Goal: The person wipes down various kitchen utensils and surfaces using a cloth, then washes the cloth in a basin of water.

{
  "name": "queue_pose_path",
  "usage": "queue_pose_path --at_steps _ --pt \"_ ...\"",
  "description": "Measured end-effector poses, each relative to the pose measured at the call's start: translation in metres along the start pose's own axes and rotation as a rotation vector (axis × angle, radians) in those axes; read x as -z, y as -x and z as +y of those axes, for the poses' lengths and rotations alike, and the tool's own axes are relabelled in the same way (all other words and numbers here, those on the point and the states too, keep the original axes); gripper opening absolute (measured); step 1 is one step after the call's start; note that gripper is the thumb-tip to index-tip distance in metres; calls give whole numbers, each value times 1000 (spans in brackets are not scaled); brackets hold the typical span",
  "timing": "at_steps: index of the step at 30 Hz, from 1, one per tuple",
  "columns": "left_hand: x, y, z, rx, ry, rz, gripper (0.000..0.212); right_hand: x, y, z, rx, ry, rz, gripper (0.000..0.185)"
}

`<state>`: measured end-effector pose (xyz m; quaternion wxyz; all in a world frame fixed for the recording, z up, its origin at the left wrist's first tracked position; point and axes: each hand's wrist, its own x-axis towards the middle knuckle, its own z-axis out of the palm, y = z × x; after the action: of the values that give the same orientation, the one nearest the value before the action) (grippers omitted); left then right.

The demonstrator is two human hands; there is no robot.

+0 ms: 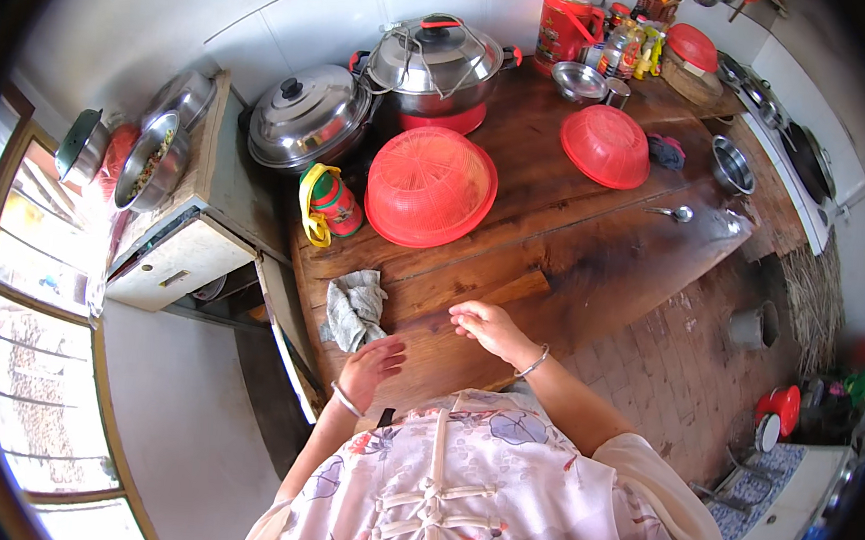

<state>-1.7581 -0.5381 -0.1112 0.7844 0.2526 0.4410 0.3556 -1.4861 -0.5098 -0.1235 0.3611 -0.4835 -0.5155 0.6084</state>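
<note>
Both hands are raised over the near edge of a dark wooden table [492, 274]. My left hand [371, 367] holds nothing, its fingers apart, and is nearest to a crumpled grey cloth [355, 308]. To its right, my right hand [490, 327] is empty too, with its fingers loosely bent above the wood. Beyond the hands a large red plastic mesh basket [431, 187] lies upside down. A red and green bottle [336, 201] with a yellow strap stands at its left. Farther right is a smaller upturned red basket [605, 147].
At the back stand a lidded steel pan [309, 117] and a lidded steel pot [436, 63], beside a red thermos flask [566, 27]. A metal spoon [670, 211] and a steel bowl [732, 165] lie at the right. A cabinet [185, 253] with an open door adjoins the table's left side.
</note>
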Motion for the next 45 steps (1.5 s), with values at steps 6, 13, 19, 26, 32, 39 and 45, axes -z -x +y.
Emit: queue_pose_path --at_steps 6,13,19,26,32,39,45 --pt "-22 -6 -29 -67 -52 271 48 110 14 32 -256 -148 67 26" --pt "-108 -56 -54 -43 60 202 41 177 2 49 -353 -62 17 26" --pt "-113 -70 -58 13 70 145 38 160 -17 54 -88 96 -47 28" --pt "-81 -102 -68 106 -17 202 35 166 33 42 46 559 106 25" --pt "-117 -171 -79 179 -204 -4 30 223 146 59 -266 769 192 27" --pt "-276 -221 -106 125 -453 -201 33 302 220 102 -337 706 383 29" --pt "-405 -263 -185 252 -697 -326 38 419 301 125 -277 765 402 28"
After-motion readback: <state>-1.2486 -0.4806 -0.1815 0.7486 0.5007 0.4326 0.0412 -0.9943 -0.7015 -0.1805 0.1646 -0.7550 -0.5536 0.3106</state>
